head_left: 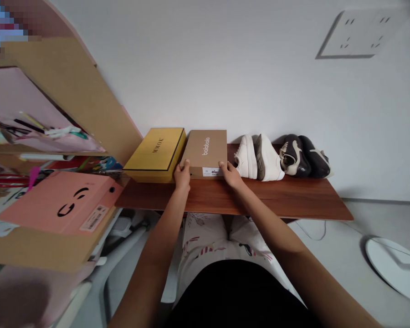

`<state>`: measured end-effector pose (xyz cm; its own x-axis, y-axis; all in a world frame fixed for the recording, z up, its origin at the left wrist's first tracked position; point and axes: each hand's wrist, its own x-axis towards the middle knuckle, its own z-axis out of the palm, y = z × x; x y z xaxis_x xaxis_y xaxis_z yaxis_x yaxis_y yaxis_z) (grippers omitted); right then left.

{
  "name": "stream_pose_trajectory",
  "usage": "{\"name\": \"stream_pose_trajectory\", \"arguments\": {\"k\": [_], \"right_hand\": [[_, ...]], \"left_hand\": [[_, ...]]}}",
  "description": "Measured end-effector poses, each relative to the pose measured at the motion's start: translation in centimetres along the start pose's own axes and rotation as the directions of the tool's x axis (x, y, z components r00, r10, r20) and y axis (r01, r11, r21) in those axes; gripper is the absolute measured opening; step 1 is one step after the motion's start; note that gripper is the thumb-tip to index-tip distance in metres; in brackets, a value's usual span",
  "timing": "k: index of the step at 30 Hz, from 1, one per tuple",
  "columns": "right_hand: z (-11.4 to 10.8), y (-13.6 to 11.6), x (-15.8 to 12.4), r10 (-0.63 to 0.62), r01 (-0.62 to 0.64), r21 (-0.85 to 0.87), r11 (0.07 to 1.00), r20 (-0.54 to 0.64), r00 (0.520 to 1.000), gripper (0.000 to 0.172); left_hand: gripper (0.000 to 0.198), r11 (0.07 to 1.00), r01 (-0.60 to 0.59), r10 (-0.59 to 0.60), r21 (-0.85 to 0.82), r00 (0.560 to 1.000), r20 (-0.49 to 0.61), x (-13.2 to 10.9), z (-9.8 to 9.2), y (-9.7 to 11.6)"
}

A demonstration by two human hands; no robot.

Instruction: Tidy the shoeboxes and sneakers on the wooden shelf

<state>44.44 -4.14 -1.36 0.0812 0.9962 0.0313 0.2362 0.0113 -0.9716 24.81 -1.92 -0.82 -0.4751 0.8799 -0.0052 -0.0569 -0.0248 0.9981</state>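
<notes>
A brown shoebox (201, 148) marked "balabala" rests on a dark reddish wooden shelf (259, 198) against the wall. My left hand (182, 175) grips its near left corner, thumb on the lid. At the near right corner, my right hand (230, 174) holds it the same way; the fingers behind the box edges are partly hidden. Close by on the left lies a yellow shoebox (153, 152) with "MMOK" on its lid. To the right of the brown box stand a pair of white shoes (248, 159) and a pair of black shoes (295, 157) with pale markings.
A pink box (61, 200) lies on a cluttered desk (54, 248) at the left, below a shelf unit holding pens and scissors. A white socket panel (358, 34) is on the wall. A round white base (392, 264) stands on the floor at right.
</notes>
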Motion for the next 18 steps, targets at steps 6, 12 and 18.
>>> {"name": "stream_pose_trajectory", "arguments": {"k": [6, 12, 18], "right_hand": [[-2.0, 0.2, -2.3, -0.092, 0.097, 0.09, 0.991, -0.06, 0.994, 0.074], [-11.8, 2.7, -6.6, -0.141, 0.18, 0.048, 0.983, -0.436, 0.889, 0.061], [-17.9, 5.7, -7.0, -0.075, -0.053, -0.207, 0.977, -0.565, 0.822, 0.069]], "left_hand": [[0.03, 0.994, -0.076, 0.083, 0.076, 0.991, -0.106, -1.9, 0.1, -0.1], [0.042, 0.994, -0.076, 0.085, 0.079, 0.99, -0.11, -9.8, 0.8, -1.9], [0.049, 0.999, -0.031, 0.014, 0.034, 0.91, 0.414, -14.9, 8.8, -2.7]]}}
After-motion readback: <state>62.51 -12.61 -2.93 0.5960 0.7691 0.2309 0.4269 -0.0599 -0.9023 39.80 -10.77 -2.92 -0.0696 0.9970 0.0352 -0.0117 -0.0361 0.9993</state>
